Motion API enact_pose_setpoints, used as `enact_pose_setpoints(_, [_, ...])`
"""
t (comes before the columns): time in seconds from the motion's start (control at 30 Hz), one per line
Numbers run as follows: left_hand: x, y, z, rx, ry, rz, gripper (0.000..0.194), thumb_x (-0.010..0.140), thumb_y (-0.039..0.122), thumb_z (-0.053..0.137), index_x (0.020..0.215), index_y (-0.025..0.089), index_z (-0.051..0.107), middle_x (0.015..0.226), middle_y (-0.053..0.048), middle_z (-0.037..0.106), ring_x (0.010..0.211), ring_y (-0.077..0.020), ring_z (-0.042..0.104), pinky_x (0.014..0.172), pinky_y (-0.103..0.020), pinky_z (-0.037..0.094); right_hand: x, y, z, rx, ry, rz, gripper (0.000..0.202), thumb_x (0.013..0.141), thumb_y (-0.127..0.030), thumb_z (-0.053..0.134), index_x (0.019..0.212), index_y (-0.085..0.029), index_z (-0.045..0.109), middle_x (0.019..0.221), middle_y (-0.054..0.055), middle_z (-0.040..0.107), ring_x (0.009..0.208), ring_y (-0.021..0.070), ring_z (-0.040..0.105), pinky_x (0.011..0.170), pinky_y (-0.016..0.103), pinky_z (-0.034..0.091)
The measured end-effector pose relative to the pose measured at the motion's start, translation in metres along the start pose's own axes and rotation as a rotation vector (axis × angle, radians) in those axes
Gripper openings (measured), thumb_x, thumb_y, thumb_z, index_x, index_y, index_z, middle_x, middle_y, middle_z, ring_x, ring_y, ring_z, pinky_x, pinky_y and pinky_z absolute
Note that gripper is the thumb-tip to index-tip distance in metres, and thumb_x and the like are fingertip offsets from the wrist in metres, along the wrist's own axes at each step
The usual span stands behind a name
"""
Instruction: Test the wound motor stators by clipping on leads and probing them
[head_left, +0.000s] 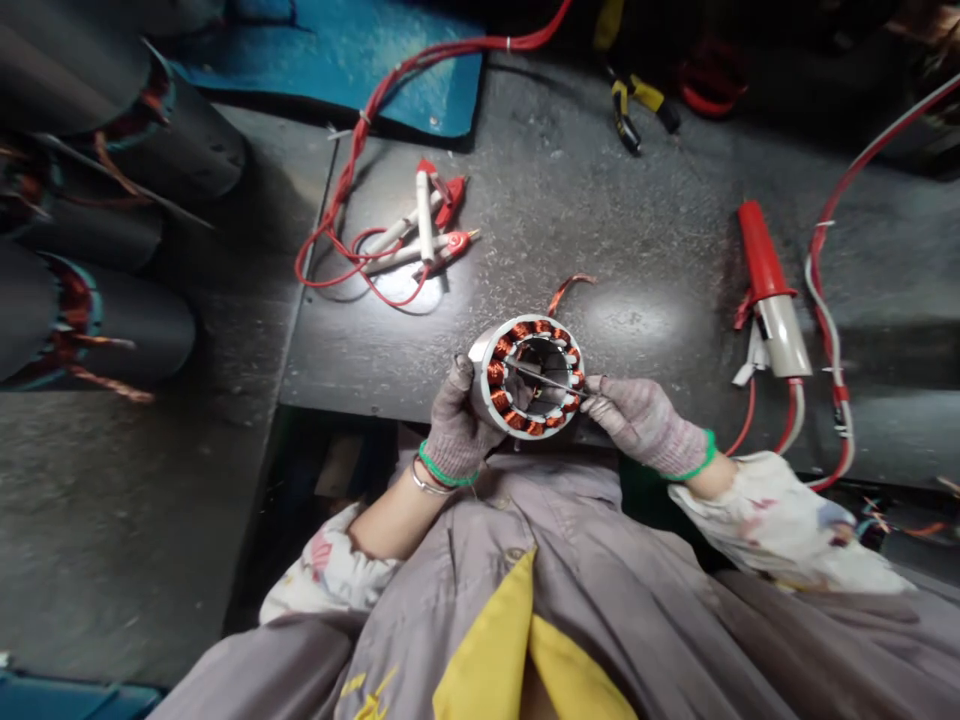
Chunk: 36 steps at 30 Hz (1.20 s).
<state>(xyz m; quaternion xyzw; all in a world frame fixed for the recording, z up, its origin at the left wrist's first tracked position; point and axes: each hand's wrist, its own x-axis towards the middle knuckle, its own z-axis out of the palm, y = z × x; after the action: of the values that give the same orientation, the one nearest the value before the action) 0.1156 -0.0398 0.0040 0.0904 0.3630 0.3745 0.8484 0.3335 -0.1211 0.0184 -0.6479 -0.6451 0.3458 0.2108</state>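
Note:
A ring-shaped metal stator with copper windings around its inside stands at the front edge of the metal bench, its open end facing up toward me. My left hand, in a knitted glove with a green cuff, grips its left side. A thin metal rod lies across the stator's opening. My right hand, gloved as well, pinches the rod's right end beside the stator's rim. A braided copper lead sticks out behind the stator.
Red and white test probes lie at back left on the bench. A red and white clamp with cables is at right. Yellow-black pliers lie at the back. Large metal cylinders stand at far left, near a blue mat.

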Motion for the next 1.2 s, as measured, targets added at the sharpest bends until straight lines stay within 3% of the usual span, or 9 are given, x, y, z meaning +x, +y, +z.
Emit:
enact_pose_setpoints(0.17, [-0.008,0.009,0.014,0.583,-0.158,0.294,0.058,0.087,0.070,0.058,0.114,0.020,0.071,0.106,-0.010,0.077,0.095,-0.0289,0.074,0.086,-0.045,0.061,-0.001,0.017,0.014,0.569,0.751,0.228,0.056,0.096,-0.066,0.043,0.113,-0.019,0.067,0.070,0.003,0.067,0.049,0.0140,0.057,0.045,0.024,0.043])
enact_pose_setpoints(0.27, [-0.009,0.018,0.039,1.257,-0.342,0.509,0.048,0.083,0.060,0.069,0.103,0.017,0.073,0.096,-0.012,0.076,0.093,-0.0305,0.072,0.090,-0.048,0.056,0.006,0.023,0.017,0.443,0.987,0.351,0.057,0.095,-0.058,0.045,0.131,-0.016,0.061,0.080,0.003,0.070,0.047,0.0107,0.052,0.047,0.025,0.046])
enact_pose_setpoints(0.43, [0.000,0.002,0.088,2.291,-0.519,0.738,0.037,0.090,0.040,0.067,0.108,0.008,0.070,0.098,-0.019,0.074,0.097,-0.0340,0.070,0.094,-0.051,0.050,0.016,0.039,0.025,0.057,0.957,0.235,0.064,0.087,-0.042,0.058,0.144,-0.013,0.053,0.122,0.017,0.071,0.108,0.0266,0.069,0.097,0.046,0.056])
enact_pose_setpoints(0.6, [0.001,-0.029,0.116,2.384,-0.436,0.797,0.037,0.100,0.036,0.053,0.116,0.006,0.068,0.107,-0.019,0.072,0.100,-0.0320,0.068,0.090,-0.050,0.049,0.019,0.059,0.015,-0.058,0.973,0.250,0.059,0.089,-0.042,0.051,0.138,-0.011,0.057,0.133,0.020,0.066,0.119,0.0298,0.066,0.107,0.051,0.051])
enact_pose_setpoints(0.7, [0.001,-0.010,0.128,2.371,-0.596,0.913,0.033,0.099,0.029,0.053,0.125,0.014,0.067,0.125,-0.013,0.070,0.119,-0.0342,0.060,0.108,-0.057,0.039,0.008,0.067,-0.008,-0.272,0.922,0.283,0.050,0.088,-0.045,0.054,0.124,-0.015,0.069,0.127,0.018,0.069,0.118,0.0323,0.065,0.107,0.054,0.049])
enact_pose_setpoints(0.83, [0.010,0.042,0.138,2.548,-0.786,0.775,0.031,0.099,0.028,0.053,0.124,0.022,0.069,0.130,-0.008,0.069,0.126,-0.0341,0.057,0.108,-0.055,0.038,-0.014,0.059,-0.031,-0.421,0.937,0.218,0.037,0.094,-0.040,0.054,0.112,-0.015,0.075,0.126,0.017,0.069,0.119,0.0326,0.064,0.106,0.053,0.050])
enact_pose_setpoints(1.0, [0.002,0.073,0.115,2.777,-0.534,0.704,0.032,0.096,0.014,0.046,0.114,0.020,0.073,0.097,-0.012,0.075,0.097,-0.0298,0.069,0.087,-0.045,0.046,-0.032,0.023,-0.027,-0.372,1.037,-0.006,0.029,0.098,-0.026,0.051,0.116,-0.016,0.072,0.120,0.013,0.072,0.113,0.0248,0.069,0.102,0.041,0.055])
enact_pose_setpoints(1.1, [-0.008,0.061,0.081,2.698,-0.451,0.610,0.030,0.100,0.028,0.048,0.112,0.020,0.074,0.087,-0.012,0.074,0.086,-0.0305,0.070,0.080,-0.043,0.046,-0.043,0.009,-0.013,-0.473,0.936,-0.086,0.035,0.097,-0.016,0.047,0.124,-0.012,0.068,0.123,0.016,0.071,0.114,0.0249,0.068,0.099,0.038,0.056])
enact_pose_setpoints(1.2, [-0.008,0.035,0.053,2.530,-0.391,0.501,0.034,0.101,0.034,0.047,0.110,0.016,0.075,0.090,-0.016,0.074,0.084,-0.0332,0.069,0.079,-0.045,0.047,-0.049,0.006,0.000,-0.648,0.818,-0.061,0.041,0.096,-0.029,0.056,0.131,-0.009,0.066,0.113,0.018,0.073,0.103,0.0297,0.070,0.087,0.042,0.058])
